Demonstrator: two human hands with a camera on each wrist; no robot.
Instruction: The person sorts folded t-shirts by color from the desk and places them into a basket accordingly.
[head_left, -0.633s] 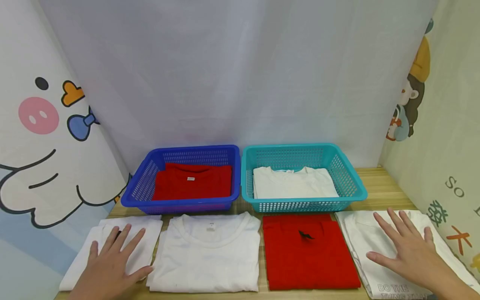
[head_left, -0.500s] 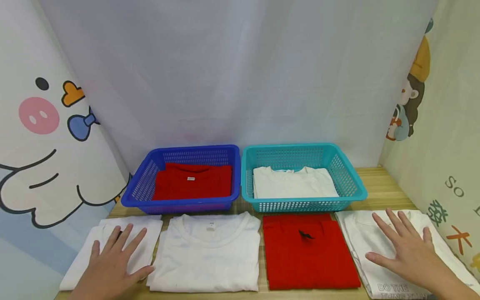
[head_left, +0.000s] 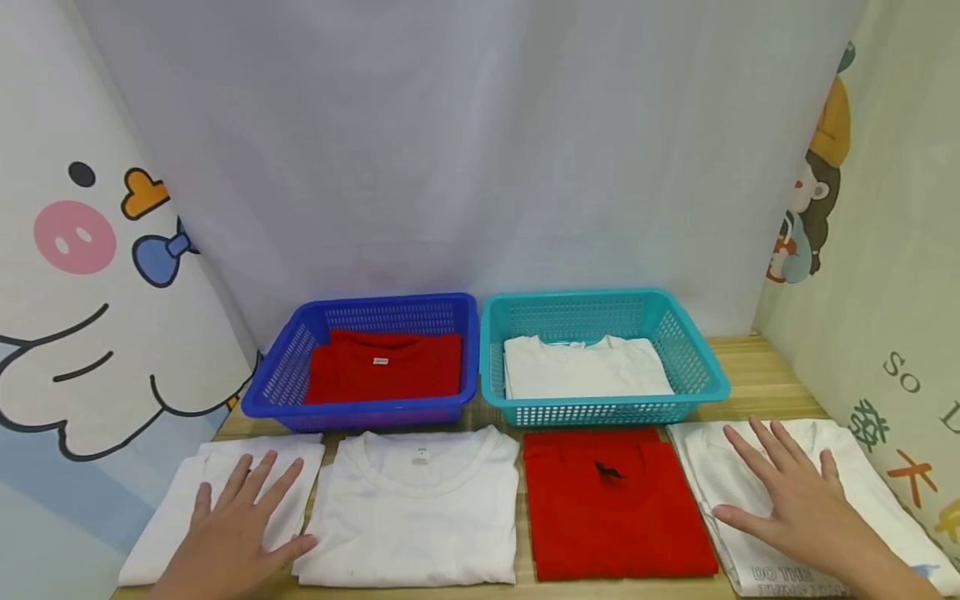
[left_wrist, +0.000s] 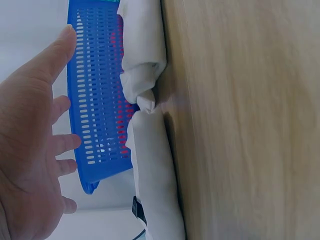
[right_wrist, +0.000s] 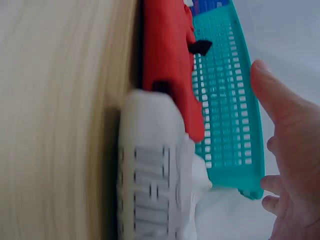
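Note:
My left hand [head_left: 232,529] has its fingers spread over a folded white T-shirt [head_left: 168,517] at the far left; the left wrist view shows it held above the cloth, holding nothing. Beside it lies a second folded white T-shirt [head_left: 420,525] with a neck label. To the right comes a folded red T-shirt [head_left: 615,525] with a black tag. Over the rightmost white T-shirt [head_left: 720,483], which bears grey lettering, hovers my right hand [head_left: 795,504], fingers apart and holding nothing. In the right wrist view that hand stands clear of the shirt.
A blue basket [head_left: 367,414] behind the shirts holds a folded red T-shirt [head_left: 390,379]. Next to it a teal basket [head_left: 607,410] holds a folded white T-shirt [head_left: 585,371]. Curtains stand behind and at both sides of the wooden table [left_wrist: 250,120].
In the head view, the left hand has shifted slightly right and the right hand slightly left. The head view itself has moved a little. The shirts and baskets stay put.

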